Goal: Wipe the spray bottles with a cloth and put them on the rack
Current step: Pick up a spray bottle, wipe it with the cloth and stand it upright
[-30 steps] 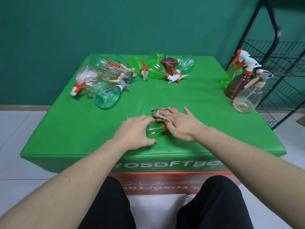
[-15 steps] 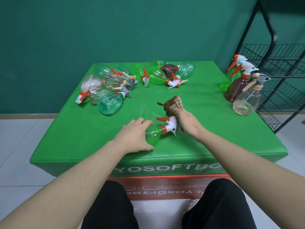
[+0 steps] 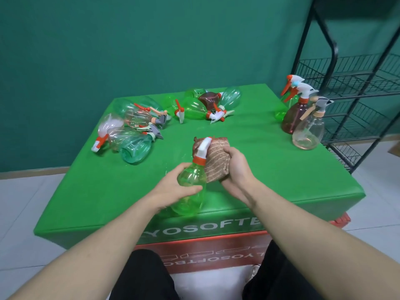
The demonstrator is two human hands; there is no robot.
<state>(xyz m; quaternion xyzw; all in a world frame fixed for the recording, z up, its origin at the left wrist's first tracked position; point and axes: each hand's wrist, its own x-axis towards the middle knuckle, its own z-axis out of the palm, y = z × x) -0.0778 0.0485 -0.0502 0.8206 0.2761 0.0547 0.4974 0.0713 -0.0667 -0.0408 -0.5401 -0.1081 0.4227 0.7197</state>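
Green translucent plastic fills the head view: the left hand [image 3: 173,188] wraps its fingers round the belly of a spray bottle [image 3: 191,187], held upright above the near edge of the counter [image 3: 270,169], its white trigger head and orange collar pointing away. The right hand [image 3: 237,167] grips a folded brown cloth [image 3: 216,156], ribbed and nubby, pressed against the bottle's shoulder. Judging by this, wiping is the step in hand; next the cloth likely needs to travel round the smooth, bulbous body while the left hand turns it. Unwiped bottles lie in two loose heaps at the far side, clear, pink and green. Three stand upright at the right edge, just beside the black wire rack [image 3: 355,87], whose visible shelves hold nothing yet
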